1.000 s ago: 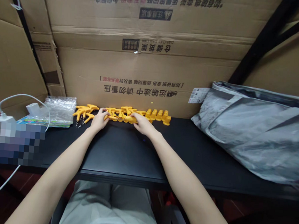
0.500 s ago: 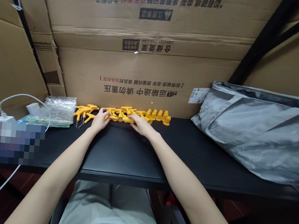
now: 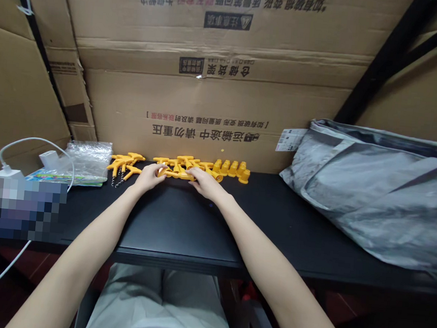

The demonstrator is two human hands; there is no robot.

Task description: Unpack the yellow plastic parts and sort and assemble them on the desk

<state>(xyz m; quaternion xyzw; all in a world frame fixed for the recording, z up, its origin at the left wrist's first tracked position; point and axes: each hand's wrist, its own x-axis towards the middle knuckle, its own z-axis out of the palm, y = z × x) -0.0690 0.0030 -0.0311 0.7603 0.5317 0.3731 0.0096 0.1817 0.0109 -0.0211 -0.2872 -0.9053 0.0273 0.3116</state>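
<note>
At the back of the black table, my left hand (image 3: 150,176) is closed at the left end of a row of yellow plastic parts (image 3: 183,162). My right hand (image 3: 203,181) has its fingers closed on a yellow piece (image 3: 187,176) at the front of that row. What my left fingertips hold is too small to make out. Left of my left hand lie yellow T-shaped handles (image 3: 126,161), some with metal spirals (image 3: 119,177). Several yellow cups (image 3: 233,169) stand to the right of my right hand.
Bubble wrap (image 3: 89,158) and a white charger with a cable (image 3: 9,175) are at the left of the black table (image 3: 183,222). A grey bag (image 3: 369,192) lies at the right. Cardboard (image 3: 216,97) stands behind.
My left hand has moved slightly right along the row, toward my right hand. My right hand has barely moved.
</note>
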